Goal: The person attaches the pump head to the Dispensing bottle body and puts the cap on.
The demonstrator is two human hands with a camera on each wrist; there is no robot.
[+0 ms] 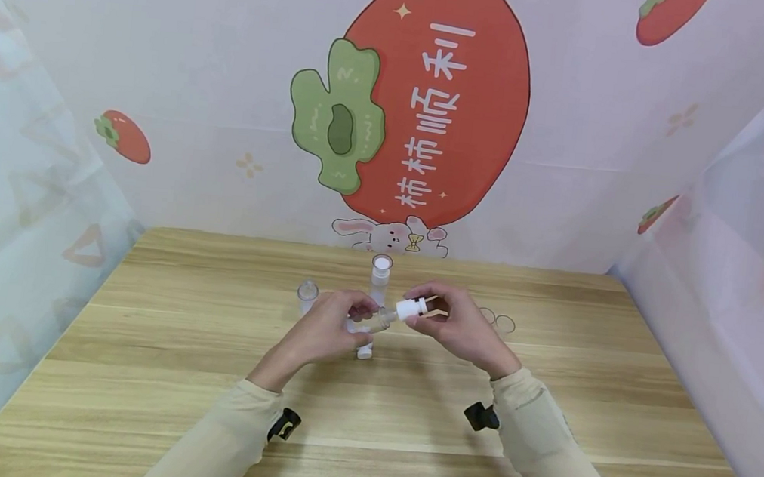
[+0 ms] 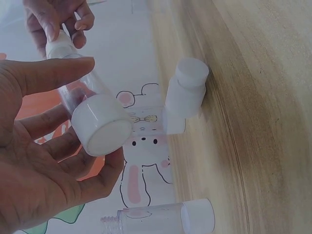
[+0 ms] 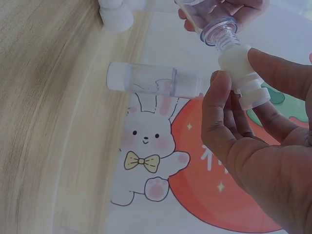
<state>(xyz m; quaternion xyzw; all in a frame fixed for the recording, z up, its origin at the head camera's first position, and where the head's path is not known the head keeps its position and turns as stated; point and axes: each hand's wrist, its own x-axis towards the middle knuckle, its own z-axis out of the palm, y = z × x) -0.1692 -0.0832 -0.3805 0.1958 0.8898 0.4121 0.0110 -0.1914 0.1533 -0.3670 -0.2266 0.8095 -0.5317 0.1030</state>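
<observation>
My left hand [image 1: 329,329] grips a clear bottle with a white base [image 2: 102,124], its threaded neck tilted toward my right. With thumb and fingers my right hand [image 1: 459,328] pinches a white pump head [image 3: 241,73] at that neck. The threads still show below the pump in the right wrist view; how far it is screwed on I cannot tell. Under my left hand a white pump piece [image 1: 364,353] stands on the table. Behind my hands rises a clear bottle with a white top [image 1: 381,275]. An uncapped clear bottle [image 2: 156,219] stands to the left.
Two clear round-rimmed pieces [image 1: 504,324] lie on the wooden table [image 1: 390,451] just right of my right hand. A printed cloth [image 1: 216,103] hangs behind the table, with pale cloth sides at left and right.
</observation>
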